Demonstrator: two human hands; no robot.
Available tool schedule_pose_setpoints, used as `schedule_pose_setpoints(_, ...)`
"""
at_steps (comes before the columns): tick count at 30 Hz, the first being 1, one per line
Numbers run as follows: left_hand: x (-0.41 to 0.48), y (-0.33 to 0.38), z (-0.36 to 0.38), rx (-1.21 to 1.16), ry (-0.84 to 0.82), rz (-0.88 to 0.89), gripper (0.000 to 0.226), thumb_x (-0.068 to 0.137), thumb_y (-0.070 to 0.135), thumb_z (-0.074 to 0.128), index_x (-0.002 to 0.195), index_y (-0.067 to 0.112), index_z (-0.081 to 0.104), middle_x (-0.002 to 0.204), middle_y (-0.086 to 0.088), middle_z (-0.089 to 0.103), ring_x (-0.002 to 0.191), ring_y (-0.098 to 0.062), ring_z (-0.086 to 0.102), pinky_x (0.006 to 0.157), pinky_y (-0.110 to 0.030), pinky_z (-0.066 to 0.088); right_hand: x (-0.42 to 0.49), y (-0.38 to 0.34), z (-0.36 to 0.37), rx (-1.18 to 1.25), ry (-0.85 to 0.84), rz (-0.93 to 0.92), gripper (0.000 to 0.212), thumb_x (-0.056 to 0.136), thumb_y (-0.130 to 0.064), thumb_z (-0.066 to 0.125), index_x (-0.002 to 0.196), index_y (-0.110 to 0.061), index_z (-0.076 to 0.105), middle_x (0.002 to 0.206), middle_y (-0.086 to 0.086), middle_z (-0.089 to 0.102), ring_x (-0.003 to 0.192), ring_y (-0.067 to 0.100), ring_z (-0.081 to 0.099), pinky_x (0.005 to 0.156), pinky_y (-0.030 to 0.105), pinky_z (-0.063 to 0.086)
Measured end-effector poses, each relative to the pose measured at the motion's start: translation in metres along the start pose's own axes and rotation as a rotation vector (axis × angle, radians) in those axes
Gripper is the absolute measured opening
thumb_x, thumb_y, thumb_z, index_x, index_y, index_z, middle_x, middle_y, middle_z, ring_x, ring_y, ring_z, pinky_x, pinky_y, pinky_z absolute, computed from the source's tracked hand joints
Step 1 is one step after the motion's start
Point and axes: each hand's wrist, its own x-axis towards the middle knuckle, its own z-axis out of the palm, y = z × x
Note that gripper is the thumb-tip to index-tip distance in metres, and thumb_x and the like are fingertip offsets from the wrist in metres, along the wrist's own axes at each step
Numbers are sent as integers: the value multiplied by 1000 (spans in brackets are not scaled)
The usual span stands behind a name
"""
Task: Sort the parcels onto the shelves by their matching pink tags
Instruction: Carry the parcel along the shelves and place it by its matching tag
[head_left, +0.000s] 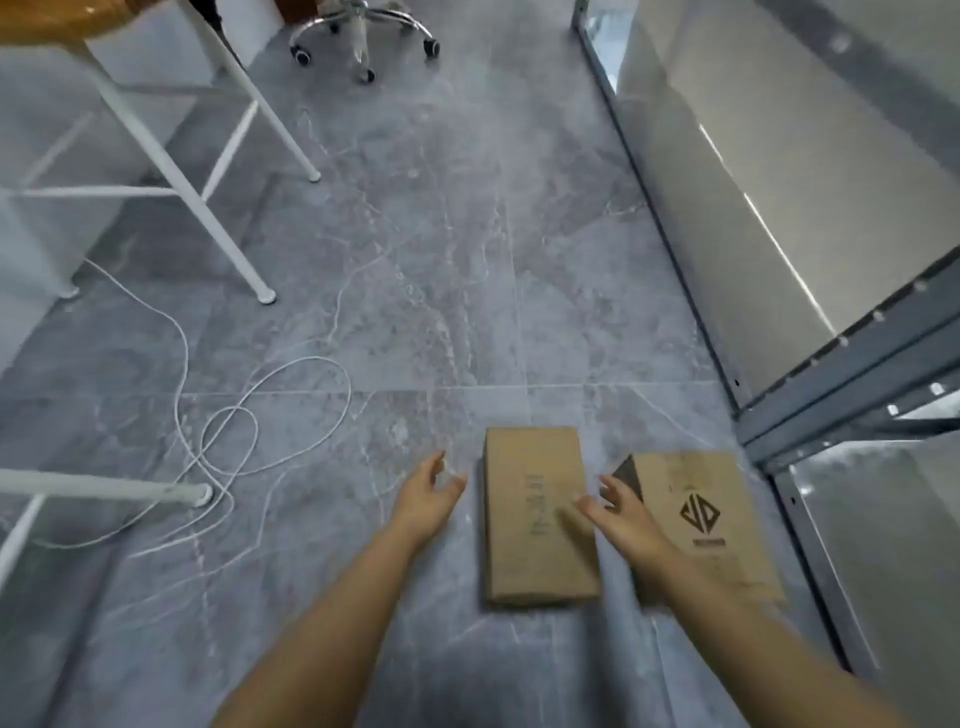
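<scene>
Grey marbled floor (415, 234) fills the frame, with metal shelves (810, 218) along the right edge. Two brown parcels lie flat at lower centre: the plain parcel (535, 525) and, just right, the logo parcel (711, 519). The left hand (428, 499) and right hand (623, 519) flank the plain parcel, fingers spread, gripping nothing. A white cable (223, 447) loops at left

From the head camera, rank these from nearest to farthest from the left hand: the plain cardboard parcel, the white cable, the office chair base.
1. plain cardboard parcel, just right of the left hand
2. white cable, coiled on the floor to the left
3. office chair base, far ahead
</scene>
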Motion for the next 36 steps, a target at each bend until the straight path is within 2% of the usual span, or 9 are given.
schedule_pose_setpoints(3,1,-20,19,-13,-42,-69,56,98,17,49,149,6,28,154,-15,33,141,-25,35,113,-33,29,1,22,8,4,-58,94,78,87,-31,63,150,-12,22,151,11,35,135,27,41,106,37,38)
schedule_pose_setpoints(6,-4,-28,38,-70,-101,-200,55,102,26,38,151,9,23,157,-12,27,143,-23,30,114,-33,25,0,33,15,36,-76,133,64,89,-30,61,145,-16,34,133,9,54,115,25,56,93,35,47)
schedule_pose_setpoints(11,-18,7,41,-100,-217,-322,43,103,36,25,133,17,49,137,-6,51,120,-25,51,86,-31,39,-14,10,17,72,-129,54,42,90,-22,60,129,-26,45,111,-4,60,92,5,59,72,22,49)
schedule_pose_setpoints(16,-54,68,4,-114,-190,-303,47,101,43,31,141,21,44,142,-5,49,127,-25,48,95,-36,35,-59,-52,0,96,-132,-10,55,89,-17,61,138,-28,37,123,0,59,102,12,59,85,27,49)
schedule_pose_setpoints(20,-111,142,-39,-132,-187,-232,44,100,39,40,138,19,47,136,-4,55,105,-17,50,85,-32,33,-124,-129,-23,77,-146,-82,55,89,-15,60,135,-33,35,117,-5,59,100,5,58,80,23,50)
schedule_pose_setpoints(24,-186,232,-85,-111,-205,-149,42,101,31,40,139,14,46,136,-6,56,115,-21,53,74,-28,37,-202,-219,-53,67,-105,-180,57,87,-5,60,134,-28,37,116,-3,61,98,1,59,75,15,50)
schedule_pose_setpoints(27,-241,309,-120,-93,-194,-53,41,102,27,39,139,10,46,138,-6,54,109,-13,50,75,-21,36,-258,-292,-81,79,-79,-242,62,87,-4,60,137,-28,35,116,-5,61,97,-1,58,73,11,50)
schedule_pose_setpoints(32,-336,425,-172,-118,-168,97,41,104,32,22,134,18,45,127,8,44,115,-11,47,91,-24,33,-349,-396,-126,101,-85,-286,54,88,-8,61,135,-22,39,127,5,60,103,14,61,87,25,52)
schedule_pose_setpoints(36,-407,533,-222,-94,-83,285,37,105,28,24,126,16,52,123,6,51,98,-6,50,79,-20,37,-425,-502,-167,170,-76,-403,48,90,-11,59,130,-30,39,117,-6,62,101,9,61,74,19,54)
